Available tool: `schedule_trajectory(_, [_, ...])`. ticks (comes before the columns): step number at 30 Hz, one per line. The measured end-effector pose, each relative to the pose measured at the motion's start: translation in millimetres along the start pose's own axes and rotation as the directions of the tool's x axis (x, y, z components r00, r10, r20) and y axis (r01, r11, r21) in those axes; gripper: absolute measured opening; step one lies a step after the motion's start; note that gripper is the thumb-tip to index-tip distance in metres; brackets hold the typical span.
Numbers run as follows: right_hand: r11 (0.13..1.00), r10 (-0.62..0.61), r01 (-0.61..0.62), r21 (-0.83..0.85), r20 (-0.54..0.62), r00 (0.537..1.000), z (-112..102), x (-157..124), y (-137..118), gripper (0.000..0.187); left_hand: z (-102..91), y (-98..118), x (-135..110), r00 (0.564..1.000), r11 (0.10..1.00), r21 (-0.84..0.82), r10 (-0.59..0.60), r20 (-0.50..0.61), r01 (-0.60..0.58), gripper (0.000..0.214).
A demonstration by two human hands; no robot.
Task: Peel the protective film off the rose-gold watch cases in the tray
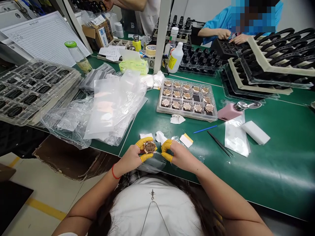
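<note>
My left hand (134,155), with yellow finger cots on thumb and forefinger, pinches a round gold-coloured watch case (149,147) just above the near edge of the green table (270,157). My right hand (178,154), also in yellow cots, is curled close beside the case and pinches a clear plastic bag (154,164) that hangs under both hands. A clear tray (162,111) with several more gold watch cases stands farther back in the middle.
Clear bags (110,105) pile up at left beside stacked clear trays (29,88). A blue stick (204,129), black tweezers (220,144), a white block (255,132), a pink dispenser (228,112) and small wipes lie nearby. Black trays (268,65), bottles and other people's hands (225,34) are at the back.
</note>
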State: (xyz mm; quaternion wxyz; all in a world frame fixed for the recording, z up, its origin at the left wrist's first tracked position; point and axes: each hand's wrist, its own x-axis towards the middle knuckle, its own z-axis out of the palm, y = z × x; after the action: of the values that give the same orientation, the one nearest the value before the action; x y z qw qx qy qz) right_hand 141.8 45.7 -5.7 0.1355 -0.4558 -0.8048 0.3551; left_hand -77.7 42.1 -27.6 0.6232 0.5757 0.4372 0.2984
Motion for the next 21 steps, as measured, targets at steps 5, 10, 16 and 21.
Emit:
schedule_trajectory(5, [0.982,0.014,0.007,0.190,-0.110,0.994,-7,0,0,0.012,1.0,-3,7,0.994,0.998,0.013,-0.067,-0.090,0.068,0.054])
schedule_trajectory(10, [0.689,0.293,-0.139,0.712,-0.098,0.951,2,9,-2,0.022,10.0,-3,11,0.994,0.980,-0.175,-0.104,-0.025,0.098,0.057])
schedule_trajectory(16, [0.440,0.273,-0.192,0.877,0.073,0.959,13,18,-9,0.027,17.2,2,9,0.996,0.987,-0.137,-0.079,0.037,0.083,0.053])
schedule_trajectory(21, [0.441,0.300,-0.209,0.873,0.076,0.951,14,18,-9,0.021,16.5,0,9,0.997,0.992,-0.103,-0.067,0.042,0.071,0.050])
